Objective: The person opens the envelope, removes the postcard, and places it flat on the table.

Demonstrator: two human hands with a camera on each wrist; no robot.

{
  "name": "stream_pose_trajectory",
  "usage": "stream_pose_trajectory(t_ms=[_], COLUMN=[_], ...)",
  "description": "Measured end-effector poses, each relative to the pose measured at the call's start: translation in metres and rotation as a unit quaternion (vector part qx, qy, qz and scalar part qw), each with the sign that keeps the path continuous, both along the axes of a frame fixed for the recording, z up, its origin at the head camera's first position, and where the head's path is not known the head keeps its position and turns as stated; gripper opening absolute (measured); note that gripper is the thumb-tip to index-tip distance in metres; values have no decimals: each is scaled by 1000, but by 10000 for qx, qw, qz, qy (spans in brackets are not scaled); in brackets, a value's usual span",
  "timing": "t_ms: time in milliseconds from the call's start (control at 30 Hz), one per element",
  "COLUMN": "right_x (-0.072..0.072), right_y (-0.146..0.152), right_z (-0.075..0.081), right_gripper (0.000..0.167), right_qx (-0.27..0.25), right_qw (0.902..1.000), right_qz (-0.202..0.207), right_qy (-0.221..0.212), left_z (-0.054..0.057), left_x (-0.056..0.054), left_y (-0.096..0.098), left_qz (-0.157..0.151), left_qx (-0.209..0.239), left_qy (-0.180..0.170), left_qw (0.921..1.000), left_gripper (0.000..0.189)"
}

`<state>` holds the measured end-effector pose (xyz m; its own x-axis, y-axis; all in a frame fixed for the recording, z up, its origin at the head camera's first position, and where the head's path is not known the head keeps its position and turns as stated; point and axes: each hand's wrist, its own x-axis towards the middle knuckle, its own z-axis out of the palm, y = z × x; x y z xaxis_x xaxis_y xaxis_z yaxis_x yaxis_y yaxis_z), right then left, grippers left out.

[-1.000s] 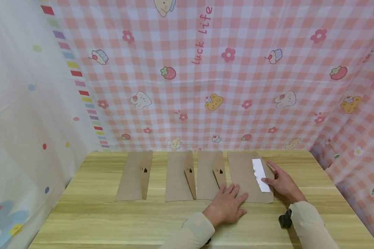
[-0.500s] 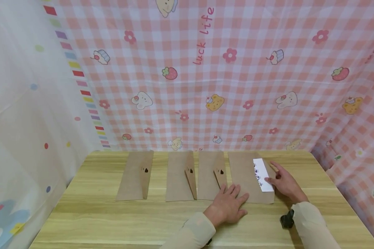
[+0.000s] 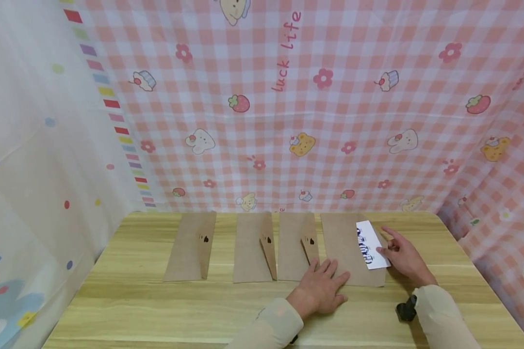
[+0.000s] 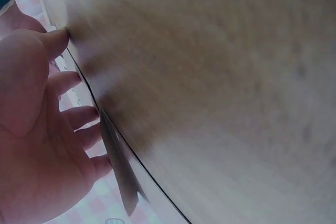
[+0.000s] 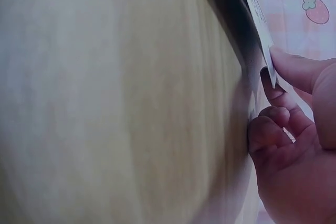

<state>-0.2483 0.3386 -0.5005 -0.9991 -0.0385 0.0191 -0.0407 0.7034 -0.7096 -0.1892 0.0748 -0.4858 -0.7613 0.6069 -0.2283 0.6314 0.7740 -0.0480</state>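
At the right of the head view, a white card (image 3: pixel 369 247) with dark blue printed figures lies slanted over the right part of the rightmost brown kraft-paper piece (image 3: pixel 338 237). My right hand (image 3: pixel 406 257) pinches the card's right edge. In the right wrist view the thumb (image 5: pixel 296 69) lies on top of the card (image 5: pixel 257 22), with a finger beneath it. My left hand (image 3: pixel 320 288) rests with spread fingers on the lower left part of the same kraft piece. From the left wrist view, its fingertips (image 4: pixel 73 80) meet the surface.
Left of it stand three more kraft pieces in a row: one beside it (image 3: pixel 290 247), one in the middle (image 3: pixel 249 247) and one farther left (image 3: pixel 185 247), each with a small black print. They lie on a wooden table (image 3: pixel 157 310) before a pink checked cloth (image 3: pixel 262 111).
My right hand has drawn the card's right edge rightward, and the card now slants more. More of its blue print shows. My left hand has stayed put.
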Motion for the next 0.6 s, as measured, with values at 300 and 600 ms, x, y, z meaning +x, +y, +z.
stream_pose_trajectory(t_ms=[300, 600], right_x=[0, -2], right_y=[0, 0], right_z=[-1, 1], right_gripper=[60, 57], right_qx=[-3, -97], right_qw=[9999, 9997], right_qz=[-130, -172], right_qy=[56, -126], left_z=[-4, -1], left_x=[-3, -4], left_y=[1, 1], left_qz=[9, 32], left_qx=[7, -12], left_qy=[59, 116], left_qw=[10000, 9999], left_gripper=[60, 57])
